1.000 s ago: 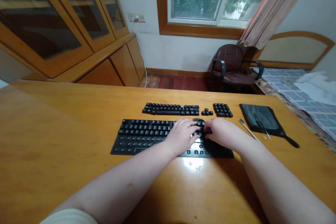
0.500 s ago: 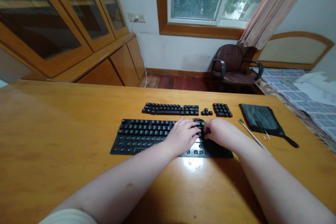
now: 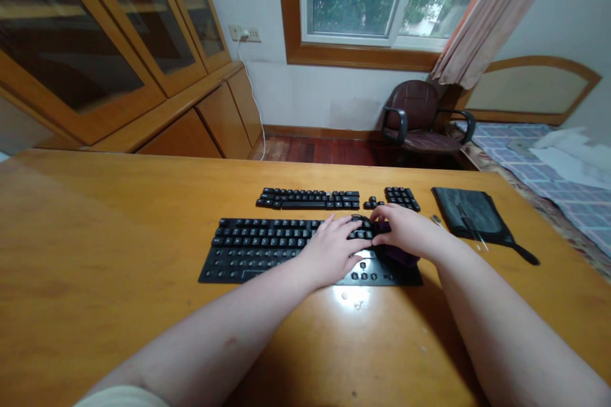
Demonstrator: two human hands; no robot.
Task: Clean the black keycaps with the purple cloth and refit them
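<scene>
A black keyboard (image 3: 267, 248) lies on the wooden desk, with keycaps on its upper rows and bare key sockets along its lower rows. My left hand (image 3: 334, 248) rests on its right half, fingers stretched out and apart, the fingertips close to my right hand. Over the number-pad end, my right hand (image 3: 401, 229) has its fingers bent around a dark purple cloth (image 3: 401, 256), which hangs beneath the palm. What lies under the cloth is hidden. Behind the keyboard, removed keycaps (image 3: 308, 198) lie in rows, with arrow keycaps (image 3: 373, 201) and number-pad keycaps (image 3: 401, 197) to their right.
To the right lie a black pouch (image 3: 468, 213) with a strap, thin metal tweezers or wire tool (image 3: 472, 229) on it, and a small brush (image 3: 435, 219) partly behind my right arm. Beyond the desk (image 3: 119, 222) stand an office chair (image 3: 420, 114) and a glass-door cabinet (image 3: 176, 102).
My right hand has turned and its fingers have spread a little, so more of the purple cloth shows beneath it. My left hand stays on the keyboard with small finger shifts.
</scene>
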